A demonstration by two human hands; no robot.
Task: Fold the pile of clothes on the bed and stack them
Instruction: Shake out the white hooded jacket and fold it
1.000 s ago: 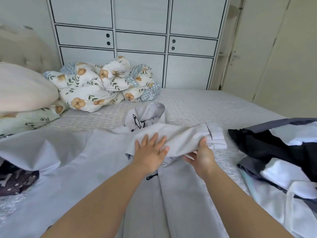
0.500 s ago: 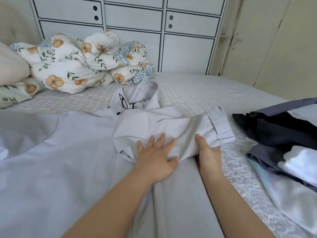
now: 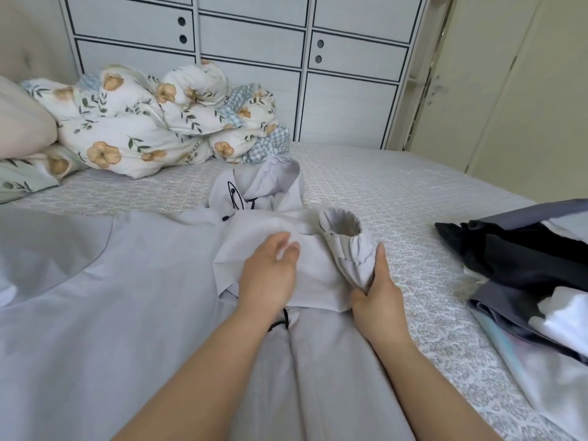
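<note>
A pale grey hooded jacket (image 3: 127, 297) lies spread across the bed, its hood (image 3: 264, 186) pointing away from me. One sleeve (image 3: 318, 265) is folded across the chest. My left hand (image 3: 270, 272) rests on that sleeve with relaxed, slightly lifted fingers. My right hand (image 3: 378, 291) grips the sleeve near its cuff (image 3: 346, 233), which is bunched up and stands open toward me. A pile of dark and white clothes (image 3: 525, 265) lies at the right.
A rumpled floral duvet (image 3: 152, 128) and pillows (image 3: 22, 128) lie at the bed's head on the left. White cabinets (image 3: 350, 90) stand behind the bed. The patterned bedspread (image 3: 397, 198) shows between the jacket and the clothes pile.
The cuff end of the sleeve has been pulled back toward the jacket's middle and bunched up in my right hand. My left hand's fingers have lifted slightly off the sleeve.
</note>
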